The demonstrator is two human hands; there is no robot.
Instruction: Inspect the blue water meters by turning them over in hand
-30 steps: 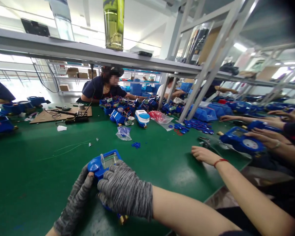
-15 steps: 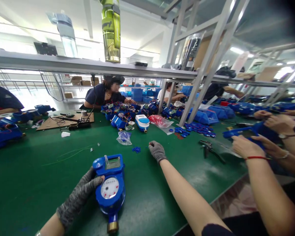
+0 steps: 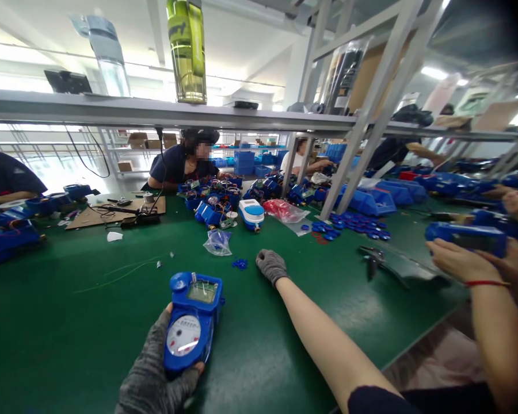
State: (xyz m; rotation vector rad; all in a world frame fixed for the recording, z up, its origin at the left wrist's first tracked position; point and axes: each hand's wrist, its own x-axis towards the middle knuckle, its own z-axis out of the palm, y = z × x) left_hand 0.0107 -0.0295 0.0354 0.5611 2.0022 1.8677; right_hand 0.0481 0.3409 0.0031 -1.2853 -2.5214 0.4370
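A blue water meter [image 3: 192, 322] with a white round dial and a small display window is in front of me on the green table. My left hand [image 3: 155, 368], in a grey fingerless glove, is closed around its lower end, which the hand partly hides. My right hand [image 3: 271, 267], gloved too, rests farther out on the table with its fingers curled under. What it holds, if anything, is hidden. Just left of it lies a little heap of small blue pieces [image 3: 240, 264]. Behind the heap is a clear plastic bag [image 3: 218, 242] with blue contents.
A white-and-blue meter [image 3: 251, 215] stands beside a pile of wired blue housings [image 3: 211, 198]. Pliers [image 3: 380, 265] lie to the right, near a co-worker's hands [image 3: 461, 261] holding a blue housing. A bag of red parts [image 3: 285, 210] and blue discs [image 3: 358, 225] lie by the shelf posts.
My left hand has moved from the meter's left side to its lower end, and the meter has turned slightly. My right hand has shifted a little left, fingers still curled.
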